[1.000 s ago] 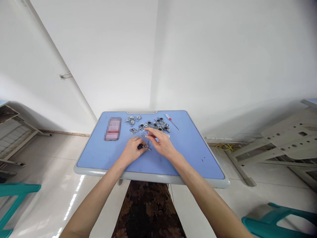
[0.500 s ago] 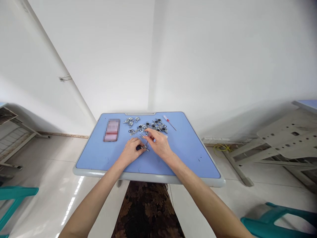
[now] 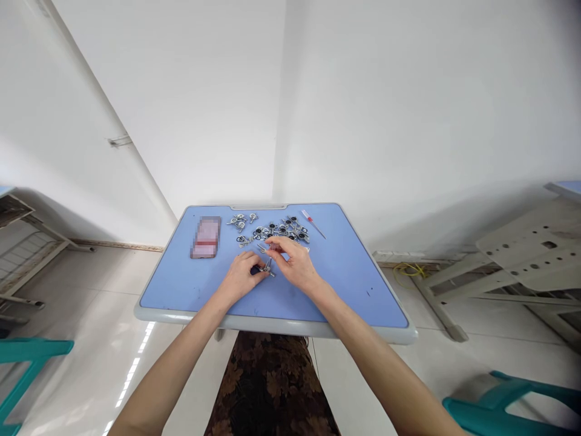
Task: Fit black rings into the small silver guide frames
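My left hand is closed near the middle of the blue table. Its thumb and fingers grip a small silver metal fitting that has a dark part mostly hidden by the fingers. Just to the right and slightly higher, my right hand is closed in a pinch. A slim silver metal piece pokes out at its fingertips, pointing left; its exact kind is too small to make out. Beyond my hands lies a loose pile of silver fittings with black round parts.
A smaller group of silver fittings lies at the back left of the table. A phone with a blurred screen is farther left. A screwdriver with a red and clear handle lies back right. Green stools stand on both sides.
The view has shifted very slightly. Both hands keep nearly the same place and grip, with only a small movement of the right fingers.
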`<state>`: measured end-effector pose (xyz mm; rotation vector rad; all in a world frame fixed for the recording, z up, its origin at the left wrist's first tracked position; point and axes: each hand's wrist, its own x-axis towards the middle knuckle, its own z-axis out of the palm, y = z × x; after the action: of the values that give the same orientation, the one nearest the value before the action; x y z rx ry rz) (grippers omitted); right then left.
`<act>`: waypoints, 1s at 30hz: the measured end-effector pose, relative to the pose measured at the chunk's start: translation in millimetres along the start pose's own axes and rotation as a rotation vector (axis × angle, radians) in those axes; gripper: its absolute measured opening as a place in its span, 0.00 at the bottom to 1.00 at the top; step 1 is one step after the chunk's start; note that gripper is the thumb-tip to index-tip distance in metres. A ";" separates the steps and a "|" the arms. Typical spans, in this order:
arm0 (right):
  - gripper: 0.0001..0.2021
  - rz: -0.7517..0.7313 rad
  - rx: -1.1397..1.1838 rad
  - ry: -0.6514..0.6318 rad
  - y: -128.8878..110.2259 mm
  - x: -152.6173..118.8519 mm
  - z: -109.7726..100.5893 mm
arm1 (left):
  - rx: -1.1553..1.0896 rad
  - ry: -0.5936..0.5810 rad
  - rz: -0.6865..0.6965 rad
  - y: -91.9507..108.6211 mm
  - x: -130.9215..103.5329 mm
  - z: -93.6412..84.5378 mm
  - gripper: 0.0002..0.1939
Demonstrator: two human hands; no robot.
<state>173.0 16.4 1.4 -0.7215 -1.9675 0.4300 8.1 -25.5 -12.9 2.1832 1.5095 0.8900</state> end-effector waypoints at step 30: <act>0.07 0.096 -0.004 0.047 2.8 -1.4 -1.8 | 0.019 -0.003 -0.001 0.4 -0.4 0.0 0.04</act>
<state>175.9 17.5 -0.3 -0.8239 -1.8960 0.4631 8.4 -26.1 -12.8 2.1959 1.5240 0.8751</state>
